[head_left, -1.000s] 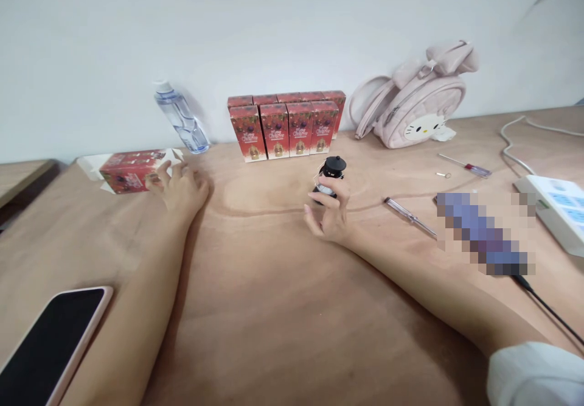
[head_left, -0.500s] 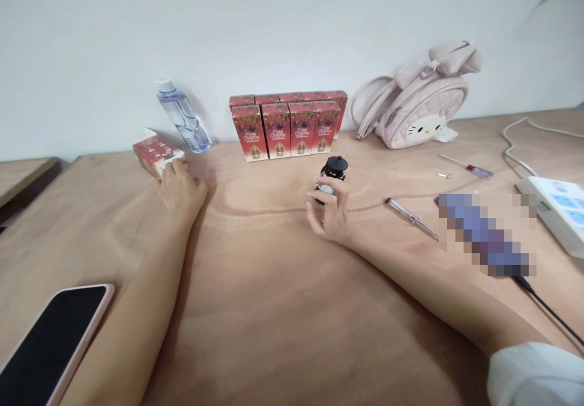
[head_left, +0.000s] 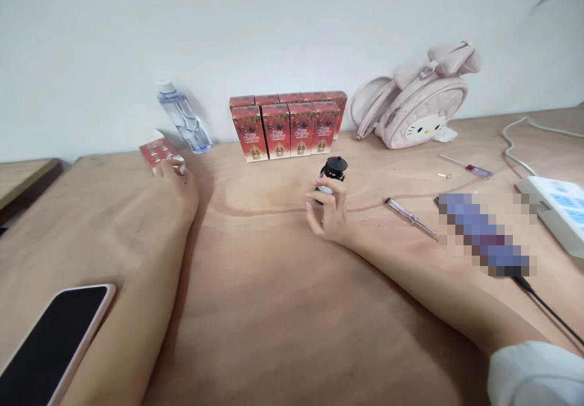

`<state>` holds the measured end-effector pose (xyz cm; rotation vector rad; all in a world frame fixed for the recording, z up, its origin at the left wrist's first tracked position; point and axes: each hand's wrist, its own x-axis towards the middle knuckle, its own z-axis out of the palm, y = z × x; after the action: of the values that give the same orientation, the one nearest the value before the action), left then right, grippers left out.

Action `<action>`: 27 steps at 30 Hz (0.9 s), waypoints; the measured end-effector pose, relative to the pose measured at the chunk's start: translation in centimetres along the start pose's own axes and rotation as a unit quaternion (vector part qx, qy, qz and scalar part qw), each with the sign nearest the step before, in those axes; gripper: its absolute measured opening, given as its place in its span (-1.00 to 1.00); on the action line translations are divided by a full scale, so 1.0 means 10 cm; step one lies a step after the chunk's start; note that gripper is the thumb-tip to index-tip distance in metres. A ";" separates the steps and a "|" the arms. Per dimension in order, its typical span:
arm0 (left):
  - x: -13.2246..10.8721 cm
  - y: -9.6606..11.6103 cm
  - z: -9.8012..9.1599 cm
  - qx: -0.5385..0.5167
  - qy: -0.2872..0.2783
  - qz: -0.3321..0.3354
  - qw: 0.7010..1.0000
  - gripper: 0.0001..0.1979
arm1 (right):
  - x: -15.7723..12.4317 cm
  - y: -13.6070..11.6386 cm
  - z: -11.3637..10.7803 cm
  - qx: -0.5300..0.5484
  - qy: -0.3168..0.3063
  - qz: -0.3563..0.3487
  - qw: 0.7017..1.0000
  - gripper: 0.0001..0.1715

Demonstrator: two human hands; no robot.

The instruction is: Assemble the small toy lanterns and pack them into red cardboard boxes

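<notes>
On the left, my left hand [head_left: 179, 187] has its fingers wrapped on the near end of a red printed box [head_left: 159, 150], whose far end has a raised pale flap. My right hand [head_left: 331, 208] is at the middle of the table, fingers curled and partly spread. Just behind its fingers a small black lantern [head_left: 336, 164] stands upright; its lower part is partly covered by the fingers, so firm contact cannot be made out. Several red Christmas boxes [head_left: 277, 131] stand in two rows against the wall.
A water bottle [head_left: 185, 117] leans at the wall. Pink bag [head_left: 426, 111] at back right. Screwdrivers [head_left: 410, 216] [head_left: 479, 171], a pixelated phone-like object [head_left: 488, 235] and a white power strip [head_left: 559, 211] lie right. A phone [head_left: 50, 345] lies front left.
My left hand has shifted slightly and turned, and the red box in it has tilted and turned a little. My right hand and the lantern look unmoved.
</notes>
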<state>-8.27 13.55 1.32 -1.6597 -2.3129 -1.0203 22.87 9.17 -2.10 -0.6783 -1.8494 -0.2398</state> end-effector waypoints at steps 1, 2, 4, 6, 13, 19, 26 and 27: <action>-0.01 0.00 0.00 0.010 0.017 0.009 1.000 -0.71 | 0.00 0.00 0.00 -0.003 0.001 -0.002 1.000 -0.44; -0.02 -0.01 0.00 0.022 0.039 0.020 0.999 -0.72 | 0.00 0.00 0.00 -0.008 0.001 -0.005 1.000 -0.45; -0.04 -0.02 0.01 0.047 0.080 0.045 0.995 -0.71 | 0.00 0.00 0.00 -0.017 0.000 -0.008 1.000 -0.47; -0.03 -0.02 0.02 0.066 0.114 0.048 0.990 -0.71 | 0.00 0.00 -0.01 -0.019 -0.004 -0.007 1.000 -0.48; -0.02 0.05 0.13 0.050 0.115 0.048 0.991 -0.78 | 0.02 -0.01 -0.01 -0.017 0.013 -0.029 0.999 -0.48; -0.09 0.33 -0.12 0.060 0.144 0.072 0.985 -0.84 | 0.01 -0.04 -0.02 0.005 0.008 -0.076 0.997 -0.49; -0.45 0.69 -0.55 0.048 0.361 0.349 0.864 -0.93 | 0.01 0.01 0.00 0.038 -0.014 -0.157 0.987 -0.54; -0.59 0.74 -0.54 0.037 0.348 0.412 0.842 -0.92 | 0.03 0.01 0.00 0.050 -0.021 -0.184 0.982 -0.55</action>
<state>-0.96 7.03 6.09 -1.6060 -1.0001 -1.0320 22.89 9.30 -1.86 -0.2707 -2.0057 -0.3723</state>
